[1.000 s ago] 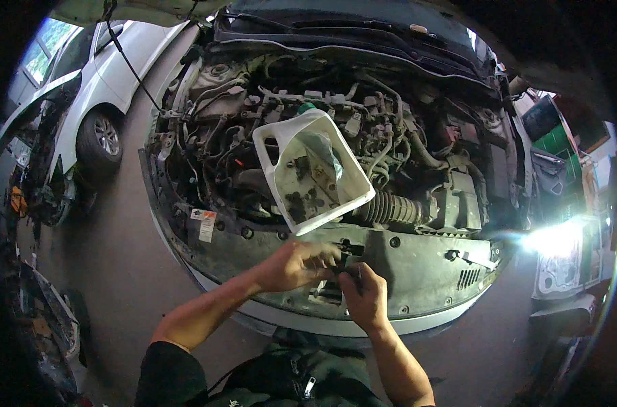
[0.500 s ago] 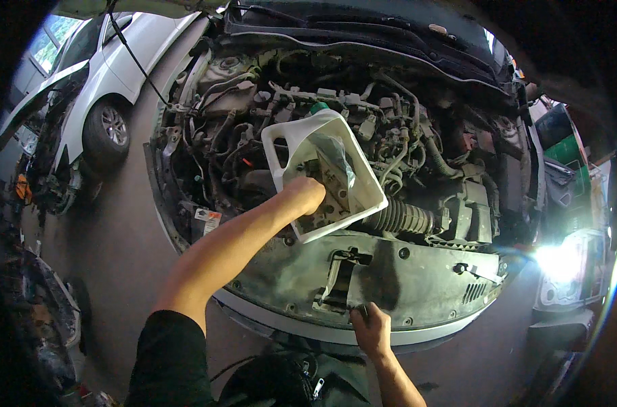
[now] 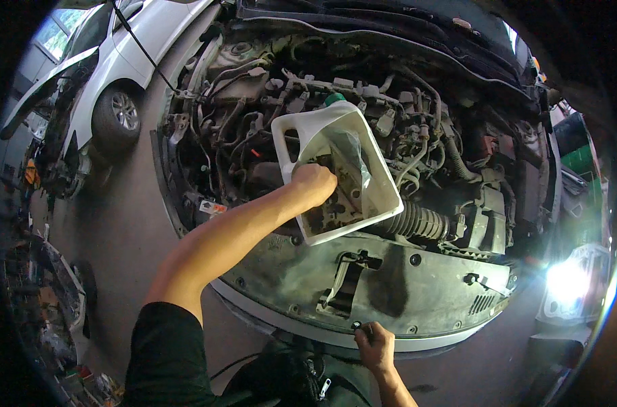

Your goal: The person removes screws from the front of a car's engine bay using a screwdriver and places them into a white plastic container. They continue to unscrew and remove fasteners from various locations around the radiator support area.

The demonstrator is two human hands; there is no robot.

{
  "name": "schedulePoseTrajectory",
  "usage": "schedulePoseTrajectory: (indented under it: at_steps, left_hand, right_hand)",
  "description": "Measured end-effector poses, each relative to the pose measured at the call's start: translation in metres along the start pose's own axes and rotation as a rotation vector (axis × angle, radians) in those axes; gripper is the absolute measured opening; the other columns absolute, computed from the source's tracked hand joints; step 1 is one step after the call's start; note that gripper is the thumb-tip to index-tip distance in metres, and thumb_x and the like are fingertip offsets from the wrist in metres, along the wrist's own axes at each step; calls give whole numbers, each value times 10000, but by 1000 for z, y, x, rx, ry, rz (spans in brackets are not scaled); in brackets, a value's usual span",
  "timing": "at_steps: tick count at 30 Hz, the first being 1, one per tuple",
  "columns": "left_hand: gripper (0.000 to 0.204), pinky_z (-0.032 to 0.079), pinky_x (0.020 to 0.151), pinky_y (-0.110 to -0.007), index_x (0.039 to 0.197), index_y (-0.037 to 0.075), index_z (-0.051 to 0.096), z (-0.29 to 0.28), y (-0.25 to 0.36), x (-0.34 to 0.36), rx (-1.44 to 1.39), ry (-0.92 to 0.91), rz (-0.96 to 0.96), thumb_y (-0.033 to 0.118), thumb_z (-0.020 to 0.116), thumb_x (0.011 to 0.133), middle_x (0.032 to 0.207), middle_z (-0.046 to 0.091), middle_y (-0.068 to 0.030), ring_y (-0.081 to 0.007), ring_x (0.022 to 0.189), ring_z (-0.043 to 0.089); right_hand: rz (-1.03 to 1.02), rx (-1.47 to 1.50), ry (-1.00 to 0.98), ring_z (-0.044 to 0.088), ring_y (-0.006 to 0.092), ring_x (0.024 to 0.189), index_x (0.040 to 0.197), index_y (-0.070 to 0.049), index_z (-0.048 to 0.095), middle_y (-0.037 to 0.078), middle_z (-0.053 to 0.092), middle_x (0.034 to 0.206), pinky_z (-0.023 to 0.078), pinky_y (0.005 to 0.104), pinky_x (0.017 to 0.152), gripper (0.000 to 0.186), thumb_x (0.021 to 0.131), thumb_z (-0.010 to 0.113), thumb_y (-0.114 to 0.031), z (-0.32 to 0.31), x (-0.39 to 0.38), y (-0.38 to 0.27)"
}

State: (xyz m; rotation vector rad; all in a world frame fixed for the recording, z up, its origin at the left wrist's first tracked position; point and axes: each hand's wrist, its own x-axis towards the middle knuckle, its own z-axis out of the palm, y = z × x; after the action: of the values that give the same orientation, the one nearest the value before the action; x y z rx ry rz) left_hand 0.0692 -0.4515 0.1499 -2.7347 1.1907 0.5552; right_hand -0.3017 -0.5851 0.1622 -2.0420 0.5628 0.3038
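The left hand point(image 3: 315, 184) has moved from the front panel point(image 3: 447, 281), where both hands met a second ago, into a white cut-open jug point(image 3: 384, 191); the right hand point(image 3: 376, 346) has drawn back to the panel's near edge. In the head view, the jug rests over the engine point(image 3: 386, 122) beside a ribbed hose point(image 3: 424, 222), holding loose grimy parts and clear plastic point(image 3: 350, 150). The left hand's fingers disappear inside, so whether they grip anything cannot be told; the right hand's curl shut, apparently pinching a small dark piece point(image 3: 356, 325). Careful work likely means reaching in lightly, keeping the wrist off the cut rim, the jug untipped and the pinched piece away from gaps.
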Motion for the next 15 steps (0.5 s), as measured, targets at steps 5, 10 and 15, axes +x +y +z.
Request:
schedulePoseTrajectory:
  at_steps: [5,10,15]
  left_hand:
    - [162,507,650,-428,931,54,650,-53,-3,-18,-484,225,16,183,619,838,839,666,-171,-358,761,660]
    - [174,468,588,-246,1024,43,563,-45,54,-120,-1392,-108,148,190,579,934,820,572,24,-76,667,555]
    - [330,484,730,-246,1212,30,545,32,121,-160,-1826,-276,143,160,614,917,936,603,-24,-96,808,577]
  right_hand:
    - [36,58,108,595,120,612,828,36,630,98,643,662,487,278,592,99,787,647,-52,-5,2,12]
    - [-44,287,224,542,95,602,799,22,597,62,591,631,454,265,560,81,794,645,-43,-22,24,-25]
    - [-145,380,213,540,102,560,789,13,588,65,588,638,447,244,537,66,765,641,-19,-7,33,-36]
